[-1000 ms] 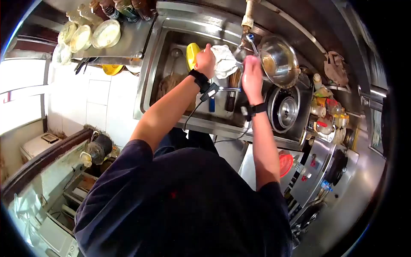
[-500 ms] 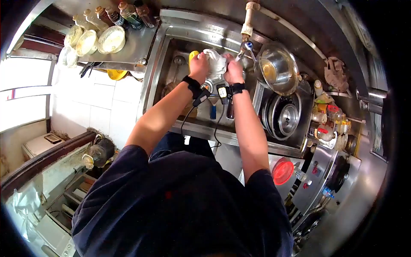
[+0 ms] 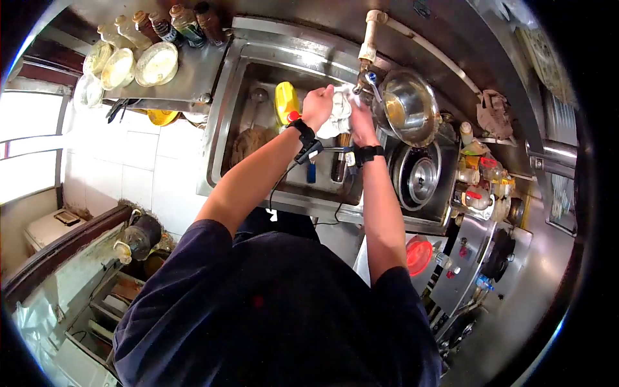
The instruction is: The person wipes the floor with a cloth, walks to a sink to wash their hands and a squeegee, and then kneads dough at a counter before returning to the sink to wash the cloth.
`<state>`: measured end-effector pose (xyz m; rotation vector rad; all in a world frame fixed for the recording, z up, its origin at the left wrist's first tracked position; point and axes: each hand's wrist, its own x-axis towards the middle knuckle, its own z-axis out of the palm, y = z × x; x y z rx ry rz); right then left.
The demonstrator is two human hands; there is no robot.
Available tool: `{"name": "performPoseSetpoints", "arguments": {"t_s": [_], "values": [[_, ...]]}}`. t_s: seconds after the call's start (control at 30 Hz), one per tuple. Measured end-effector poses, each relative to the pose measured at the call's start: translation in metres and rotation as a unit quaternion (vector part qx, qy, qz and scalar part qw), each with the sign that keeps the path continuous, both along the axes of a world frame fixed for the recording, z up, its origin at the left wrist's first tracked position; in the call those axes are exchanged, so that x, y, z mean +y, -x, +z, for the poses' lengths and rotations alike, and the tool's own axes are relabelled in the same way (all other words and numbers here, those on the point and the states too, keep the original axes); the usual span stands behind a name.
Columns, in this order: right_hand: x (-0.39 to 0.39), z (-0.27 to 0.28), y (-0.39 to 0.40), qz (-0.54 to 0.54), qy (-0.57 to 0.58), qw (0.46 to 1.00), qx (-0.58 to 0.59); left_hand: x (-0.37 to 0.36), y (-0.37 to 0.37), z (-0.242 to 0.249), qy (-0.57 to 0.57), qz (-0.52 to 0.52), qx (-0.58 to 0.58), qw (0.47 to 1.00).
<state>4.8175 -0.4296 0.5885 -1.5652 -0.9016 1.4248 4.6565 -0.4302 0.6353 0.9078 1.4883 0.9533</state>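
Over the steel sink (image 3: 242,84), my left hand (image 3: 318,108) is closed on one side of a bunched white cloth (image 3: 338,116). My right hand (image 3: 362,124) grips the cloth's other side, under the tap (image 3: 363,79); its fingers are partly blurred. A yellow bottle (image 3: 285,100) with a red cap lies in the sink just left of my left hand. Nearer me in the sink are a blue-handled tool (image 3: 311,172) and a dark-handled brush (image 3: 339,168), both partly covered by my wrists and cables. A ladle (image 3: 259,97) rests in the left of the basin.
A large steel bowl (image 3: 409,106) stands right of the tap, with stacked round pans (image 3: 419,177) nearer me. Several bottles (image 3: 187,29) and white bowls (image 3: 157,64) line the left shelf. A red plastic container (image 3: 419,257) sits lower right.
My hands and the cloth have shifted right relative to the sink, and more of the yellow bottle shows. The whole view has moved slightly.
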Motion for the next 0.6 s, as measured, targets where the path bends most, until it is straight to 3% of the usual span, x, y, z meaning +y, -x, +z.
{"name": "performPoseSetpoints", "arguments": {"t_s": [0.03, 0.13, 0.3, 0.37, 0.5, 0.57, 0.6], "values": [[0.008, -0.033, -0.016, -0.060, 0.055, 0.997, 0.000, 0.001, 0.003, 0.003, -0.018, -0.005, 0.027, 0.999], [-0.019, 0.056, 0.023, -0.105, 0.063, 0.986, 0.116, 0.003, 0.014, -0.014, -0.019, -0.002, 0.051, 0.998], [-0.014, 0.029, 0.017, -0.197, 0.033, 0.956, 0.216, -0.009, 0.043, -0.019, 0.025, 0.021, 0.009, 0.999], [-0.008, 0.031, 0.018, -0.212, 0.036, 0.951, 0.224, -0.015, 0.053, -0.013, 0.014, -0.026, 0.043, 0.999], [-0.016, 0.058, 0.032, -0.168, 0.015, 0.951, 0.258, -0.042, 0.055, -0.005, -0.005, -0.155, -0.046, 0.987], [-0.014, 0.069, 0.037, -0.158, 0.012, 0.953, 0.257, -0.050, 0.057, -0.010, -0.080, -0.202, -0.115, 0.969], [-0.018, 0.074, 0.035, -0.124, -0.014, 0.968, 0.216, -0.047, 0.061, -0.013, -0.058, -0.252, -0.096, 0.961]]}}
